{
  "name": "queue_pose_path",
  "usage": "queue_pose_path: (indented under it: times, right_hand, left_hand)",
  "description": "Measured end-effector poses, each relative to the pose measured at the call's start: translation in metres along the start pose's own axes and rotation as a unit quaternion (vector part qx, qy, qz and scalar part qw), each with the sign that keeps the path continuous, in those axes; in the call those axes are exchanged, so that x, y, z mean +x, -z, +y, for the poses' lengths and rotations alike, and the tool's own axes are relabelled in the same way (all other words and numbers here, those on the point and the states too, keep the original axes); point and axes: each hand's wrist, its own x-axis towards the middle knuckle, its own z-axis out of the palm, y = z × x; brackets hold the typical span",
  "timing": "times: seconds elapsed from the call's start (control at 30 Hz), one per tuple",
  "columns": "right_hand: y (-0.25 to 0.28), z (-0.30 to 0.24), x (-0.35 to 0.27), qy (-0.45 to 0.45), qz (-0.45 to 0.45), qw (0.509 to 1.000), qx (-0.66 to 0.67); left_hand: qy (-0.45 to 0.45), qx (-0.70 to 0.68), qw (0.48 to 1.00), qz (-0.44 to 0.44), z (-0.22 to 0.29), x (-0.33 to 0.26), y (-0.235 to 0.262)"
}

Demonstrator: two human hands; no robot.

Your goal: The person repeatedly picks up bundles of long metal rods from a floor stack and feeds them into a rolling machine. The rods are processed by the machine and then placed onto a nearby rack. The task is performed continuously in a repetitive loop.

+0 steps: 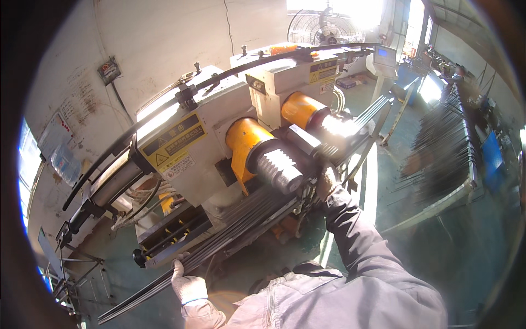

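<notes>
A bundle of long thin metal rods [235, 227] runs slantwise from the lower left, along the front of a pale machine [216, 164], toward its rollers. My left hand [189, 285], in a pale glove, is closed round the bundle near its lower-left end, thumb on top. Further right, my gloved right hand [329, 183] reaches in beside a dark rectangular block [298, 140] and the rods; its fingers are mostly hidden in shadow. Just left of it is a ridged metal roller [276, 167] on a yellow housing [246, 145]. A second yellow housing [304, 109] sits beyond.
A long dark bar [219, 77] arches over the machine's top. Many dark rods lie on a rack [438, 142] at the right. A control box [385, 57] stands at the far end, a large fan [323, 30] behind. Metal frames [82, 274] stand at the lower left.
</notes>
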Motion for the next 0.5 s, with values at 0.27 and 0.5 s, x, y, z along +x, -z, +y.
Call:
queue_pose_path:
  times: [0.27, 0.5]
  right_hand:
    - [-0.066, 0.022, 0.016, -0.356, -0.045, 0.912, 0.201]
    - [-0.100, 0.027, 0.005, -0.460, 0.174, 0.744, 0.452]
  left_hand:
    - [0.090, 0.086, 0.983, -0.136, -0.038, 0.010, -0.040]
    - [-0.144, 0.038, 0.989, 0.011, 0.042, 0.041, -0.002]
